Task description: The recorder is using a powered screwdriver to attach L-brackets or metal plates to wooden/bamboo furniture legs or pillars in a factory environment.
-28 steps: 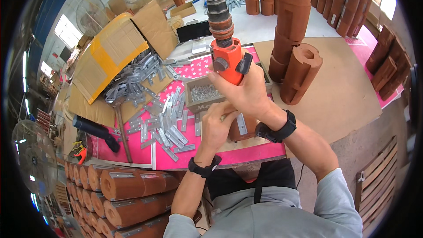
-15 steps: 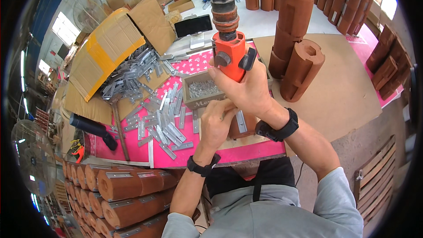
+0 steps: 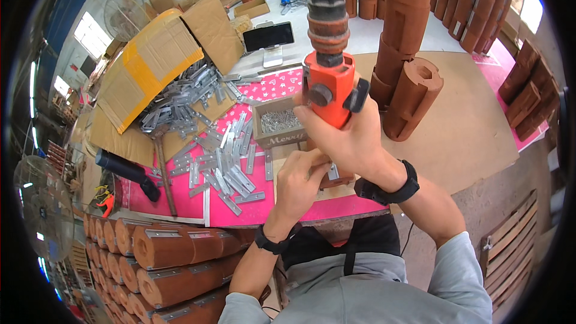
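Note:
My right hand (image 3: 354, 141) is wrapped round an upright orange power tool (image 3: 329, 81) with a black knob, a black lever and a thick dark ribbed upper section. Its working tip is hidden behind my hands. Just below and to the left, my left hand (image 3: 297, 183) is closed in a pinch; whatever its fingers hold is hidden. Beneath both hands lies a brown grooved block (image 3: 343, 181), mostly covered, with part of a silver metal strip (image 3: 333, 171) showing on it. A small wooden box (image 3: 282, 140) of screws or nails stands just beyond my left hand.
Loose metal strips (image 3: 237, 177) spread over the pink cloth, spilling from a cardboard box (image 3: 150, 66). A hammer (image 3: 165, 174) lies at left. Finished-looking brown cylinders (image 3: 174, 246) are stacked at lower left; another cylinder (image 3: 414, 99) stands at right beside a tall column. A phone (image 3: 269, 36) leans behind.
The power tool and my right hand have shifted slightly right and down. My left hand has moved slightly right and down too, covering more of the block and its strip.

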A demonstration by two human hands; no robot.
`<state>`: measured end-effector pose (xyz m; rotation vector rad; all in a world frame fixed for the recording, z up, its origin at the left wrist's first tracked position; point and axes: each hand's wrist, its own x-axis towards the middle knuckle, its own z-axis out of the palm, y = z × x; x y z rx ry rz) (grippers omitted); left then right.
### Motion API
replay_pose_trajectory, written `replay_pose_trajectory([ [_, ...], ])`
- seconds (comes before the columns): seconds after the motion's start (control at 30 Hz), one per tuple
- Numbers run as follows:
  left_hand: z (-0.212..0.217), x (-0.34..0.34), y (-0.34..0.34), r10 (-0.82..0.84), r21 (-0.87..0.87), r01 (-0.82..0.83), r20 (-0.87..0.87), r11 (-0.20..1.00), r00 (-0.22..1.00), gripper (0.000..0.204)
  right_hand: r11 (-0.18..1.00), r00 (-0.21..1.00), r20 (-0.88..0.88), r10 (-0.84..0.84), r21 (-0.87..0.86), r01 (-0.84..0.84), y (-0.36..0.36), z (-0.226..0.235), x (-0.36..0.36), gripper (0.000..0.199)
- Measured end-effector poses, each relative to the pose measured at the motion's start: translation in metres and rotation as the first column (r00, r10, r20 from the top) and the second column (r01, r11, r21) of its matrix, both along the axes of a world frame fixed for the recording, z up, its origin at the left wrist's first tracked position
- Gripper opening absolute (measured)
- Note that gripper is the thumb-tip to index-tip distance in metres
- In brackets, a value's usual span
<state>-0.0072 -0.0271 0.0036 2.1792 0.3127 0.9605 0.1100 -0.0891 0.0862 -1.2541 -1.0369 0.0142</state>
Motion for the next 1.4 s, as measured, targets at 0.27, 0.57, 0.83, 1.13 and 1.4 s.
replay_pose_trajectory([
  [0.27,-0.010,0.000,-0.004,-0.017,0.002,0.017,0.029,1.000,0.999,0.019,0.998,0.999,-0.029,0.025,-0.063,-0.027,-0.007,-0.011,-0.001,0.052],
  [0.57,-0.008,0.001,0.020,-0.304,-0.242,0.257,-0.181,0.936,0.935,0.063,1.000,0.999,0.037,0.007,-0.028,-0.006,-0.008,-0.015,-0.012,0.040],
  [0.83,-0.012,0.003,0.029,-0.367,-0.193,0.325,-0.252,0.926,0.895,0.075,1.000,1.000,0.016,0.012,0.002,-0.012,-0.007,-0.019,-0.014,0.036],
  [1.13,-0.017,0.006,0.032,-0.363,-0.160,0.332,-0.243,0.930,0.899,0.077,1.000,0.998,0.062,0.005,0.000,-0.005,-0.007,-0.017,-0.015,0.035],
  [1.4,-0.017,0.004,0.032,-0.318,-0.177,0.284,-0.212,0.942,0.924,0.076,1.000,0.999,0.043,-0.021,0.002,0.021,-0.008,-0.018,-0.014,0.029],
])
